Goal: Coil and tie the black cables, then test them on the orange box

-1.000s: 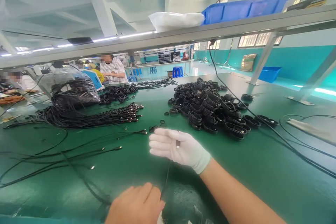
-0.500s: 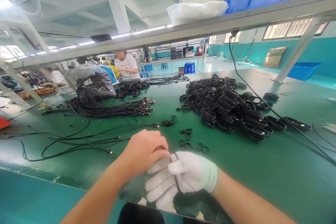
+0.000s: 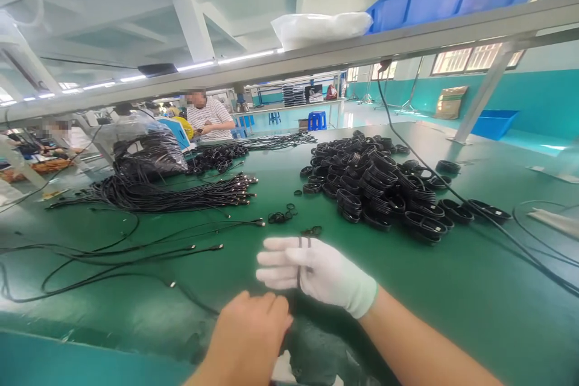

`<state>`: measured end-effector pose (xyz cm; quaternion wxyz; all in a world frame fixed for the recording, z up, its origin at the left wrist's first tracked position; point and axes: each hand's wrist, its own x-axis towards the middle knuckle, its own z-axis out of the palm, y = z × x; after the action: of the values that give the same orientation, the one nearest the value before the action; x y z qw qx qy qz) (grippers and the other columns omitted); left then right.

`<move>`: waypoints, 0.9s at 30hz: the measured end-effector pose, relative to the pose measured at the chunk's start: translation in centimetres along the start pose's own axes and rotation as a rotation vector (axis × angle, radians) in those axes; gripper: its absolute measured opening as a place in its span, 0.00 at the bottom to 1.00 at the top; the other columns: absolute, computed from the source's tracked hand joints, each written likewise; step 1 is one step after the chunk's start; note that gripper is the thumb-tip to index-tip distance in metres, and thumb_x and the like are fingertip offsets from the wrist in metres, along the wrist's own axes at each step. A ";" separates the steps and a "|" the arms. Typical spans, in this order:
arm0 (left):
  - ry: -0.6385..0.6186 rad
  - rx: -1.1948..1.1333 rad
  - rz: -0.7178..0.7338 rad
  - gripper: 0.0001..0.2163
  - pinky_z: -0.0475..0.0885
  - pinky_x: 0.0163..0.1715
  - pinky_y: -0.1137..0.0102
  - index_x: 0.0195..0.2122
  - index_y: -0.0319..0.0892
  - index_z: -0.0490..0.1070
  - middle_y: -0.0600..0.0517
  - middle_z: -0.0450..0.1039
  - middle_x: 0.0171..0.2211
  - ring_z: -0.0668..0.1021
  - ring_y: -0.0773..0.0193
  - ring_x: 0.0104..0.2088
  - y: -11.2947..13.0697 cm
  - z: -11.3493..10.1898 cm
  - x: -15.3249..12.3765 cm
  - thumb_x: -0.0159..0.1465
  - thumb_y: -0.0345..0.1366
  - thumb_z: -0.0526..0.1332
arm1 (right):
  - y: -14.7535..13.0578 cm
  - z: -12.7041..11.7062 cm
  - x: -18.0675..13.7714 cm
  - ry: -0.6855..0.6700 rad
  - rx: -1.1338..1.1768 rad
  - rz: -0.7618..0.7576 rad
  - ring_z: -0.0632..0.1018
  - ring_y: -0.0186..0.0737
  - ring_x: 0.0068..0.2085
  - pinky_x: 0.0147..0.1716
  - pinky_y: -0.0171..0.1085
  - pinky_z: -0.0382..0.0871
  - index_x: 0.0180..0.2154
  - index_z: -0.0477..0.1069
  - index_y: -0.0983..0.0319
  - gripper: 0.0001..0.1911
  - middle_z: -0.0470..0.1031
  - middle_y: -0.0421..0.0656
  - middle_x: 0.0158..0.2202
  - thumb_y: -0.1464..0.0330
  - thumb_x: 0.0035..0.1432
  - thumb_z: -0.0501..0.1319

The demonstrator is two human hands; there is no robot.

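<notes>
My right hand (image 3: 316,271), in a white glove, is held over the green table (image 3: 452,289) with its fingers stretched out to the left and close together. A thin black cable (image 3: 300,253) is looped round those fingers. My bare left hand (image 3: 251,329) is just below and to the left, closed in a pinch on the same cable where it runs down from the glove. The cable's lower run is hidden behind my left hand.
A heap of coiled black cables (image 3: 371,187) lies right of centre. A bundle of straight cables (image 3: 181,193), loose cables (image 3: 136,253) and small black rings (image 3: 280,216) lie to the left. A shelf (image 3: 316,57) runs overhead. A striped-shirted person (image 3: 205,117) works beyond.
My left hand has dropped from on top of the gloved fingers to below them, still on the cable. The gloved hand has straightened, and a loop of cable now shows round its fingers.
</notes>
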<state>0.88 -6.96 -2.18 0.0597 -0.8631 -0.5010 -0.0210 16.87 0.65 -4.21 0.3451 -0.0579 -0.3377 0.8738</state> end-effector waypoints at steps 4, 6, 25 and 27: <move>0.070 -0.175 0.057 0.09 0.60 0.30 0.68 0.25 0.43 0.70 0.55 0.71 0.24 0.70 0.63 0.27 -2.4 -4.9 2.1 0.58 0.41 0.62 | 2.1 0.6 -0.4 -0.276 0.027 0.264 0.78 0.50 0.41 0.48 0.53 0.62 0.48 0.68 0.72 0.24 0.74 0.61 0.44 0.65 0.51 0.64; -0.005 -0.417 -0.029 0.09 0.62 0.28 0.72 0.24 0.43 0.71 0.57 0.70 0.23 0.70 0.66 0.27 -3.9 -5.8 3.4 0.53 0.42 0.66 | 2.7 0.9 -0.6 -0.342 0.077 0.318 0.78 0.51 0.42 0.46 0.54 0.63 0.48 0.68 0.71 0.24 0.75 0.59 0.43 0.66 0.50 0.64; 0.118 -0.121 -0.053 0.09 0.59 0.29 0.65 0.26 0.42 0.70 0.53 0.72 0.24 0.71 0.61 0.26 -0.9 -0.9 0.2 0.62 0.36 0.56 | 2.0 0.4 -0.2 0.000 -0.040 0.153 0.77 0.40 0.38 0.45 0.43 0.64 0.45 0.69 0.71 0.18 0.75 0.53 0.40 0.70 0.52 0.64; 0.103 -0.290 -0.057 0.06 0.60 0.33 0.66 0.26 0.42 0.71 0.55 0.71 0.24 0.70 0.63 0.28 -2.4 -2.5 1.1 0.56 0.38 0.63 | 2.5 0.4 -0.4 -0.126 -0.023 0.273 0.77 0.43 0.37 0.43 0.45 0.65 0.42 0.70 0.72 0.18 0.75 0.53 0.37 0.67 0.51 0.65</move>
<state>-0.59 -5.09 0.58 -0.0405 -0.8458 -0.5134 -0.1391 15.63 -1.17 -5.55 0.2006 -0.0523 -0.3577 0.9105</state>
